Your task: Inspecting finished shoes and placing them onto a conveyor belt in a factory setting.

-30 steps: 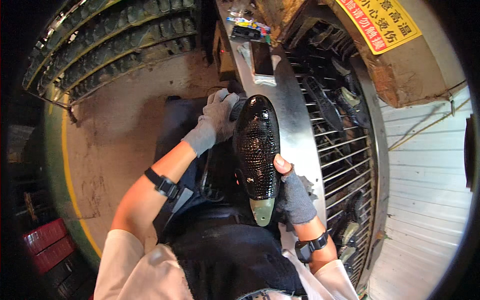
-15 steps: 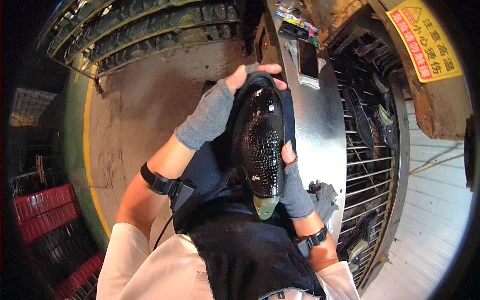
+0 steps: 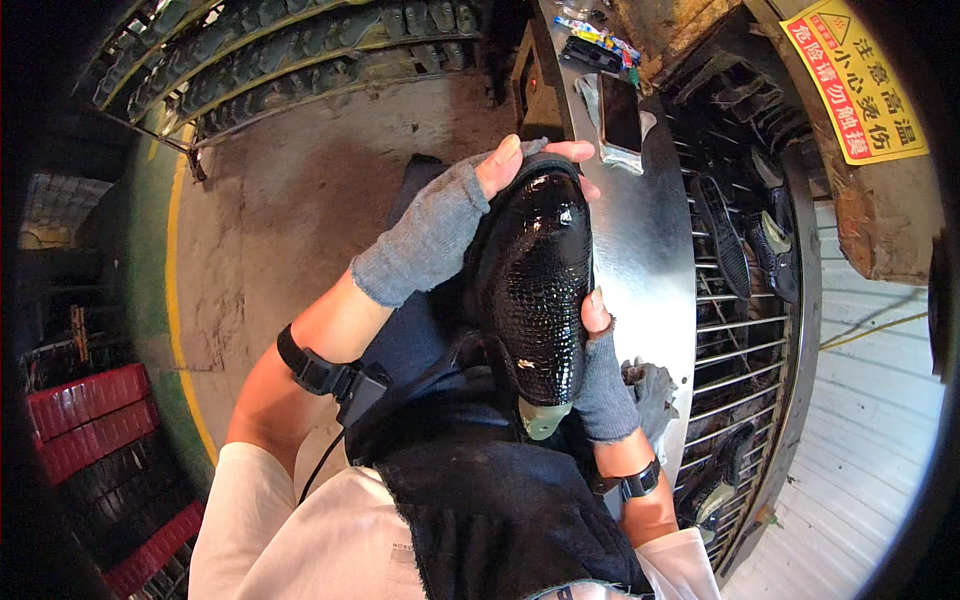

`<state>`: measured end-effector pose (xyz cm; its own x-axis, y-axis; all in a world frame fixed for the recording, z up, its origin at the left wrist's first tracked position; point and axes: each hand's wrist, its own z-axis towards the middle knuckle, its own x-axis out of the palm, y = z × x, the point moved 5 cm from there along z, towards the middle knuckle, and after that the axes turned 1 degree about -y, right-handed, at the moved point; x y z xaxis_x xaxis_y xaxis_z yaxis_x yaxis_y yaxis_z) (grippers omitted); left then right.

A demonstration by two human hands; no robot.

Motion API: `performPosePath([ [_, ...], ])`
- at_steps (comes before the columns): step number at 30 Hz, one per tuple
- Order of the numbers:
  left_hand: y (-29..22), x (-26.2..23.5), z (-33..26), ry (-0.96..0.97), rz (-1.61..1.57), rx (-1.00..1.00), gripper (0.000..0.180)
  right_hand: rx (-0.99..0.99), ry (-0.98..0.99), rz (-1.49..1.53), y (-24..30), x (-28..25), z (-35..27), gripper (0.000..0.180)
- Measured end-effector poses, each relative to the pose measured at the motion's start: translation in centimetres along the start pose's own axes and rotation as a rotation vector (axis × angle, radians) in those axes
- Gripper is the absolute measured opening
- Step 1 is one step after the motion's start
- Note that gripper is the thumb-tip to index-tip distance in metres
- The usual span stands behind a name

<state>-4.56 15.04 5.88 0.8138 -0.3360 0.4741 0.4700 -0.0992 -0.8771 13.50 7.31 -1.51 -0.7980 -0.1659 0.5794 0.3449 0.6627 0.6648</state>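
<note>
A glossy black shoe upper (image 3: 530, 290) with a scaly texture sits on a pale green shoe last (image 3: 543, 419), whose end shows at the heel. The shoe lies lengthwise over my lap, toe pointing away from me. A matte dark rim, which looks like the sole's edge, curves round the toe. My left hand (image 3: 440, 225), in a grey fingerless glove, grips the toe end, fingers over its far edge. Along the right side near the heel, my right hand (image 3: 604, 370) holds the shoe with its thumb up; its other fingers are hidden underneath.
On my right stands a metal bench (image 3: 640, 260) bearing a phone (image 3: 619, 115) and a crumpled grey cloth (image 3: 650, 395). Beyond it, several shoes lie on a barred rack (image 3: 735, 355) below a yellow and red warning sign (image 3: 855, 85). Shelves of dark lasts (image 3: 330, 60) stand far left.
The shoe and both hands have shifted slightly to the right, and the toe has come a little nearer. My hands keep their hold on it.
</note>
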Motion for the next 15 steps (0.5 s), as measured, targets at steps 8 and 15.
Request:
performPosePath([
  [8,-0.2,1.7,-1.3,0.022,0.089,0.022,0.079,0.009,0.048,0.022,-0.2,0.3,-0.9,0.088],
  [15,-3.4,2.9,-4.6,0.004,0.419,0.01,0.097,0.106,0.108,-0.1,-0.8,-0.2,-2.7,0.094],
])
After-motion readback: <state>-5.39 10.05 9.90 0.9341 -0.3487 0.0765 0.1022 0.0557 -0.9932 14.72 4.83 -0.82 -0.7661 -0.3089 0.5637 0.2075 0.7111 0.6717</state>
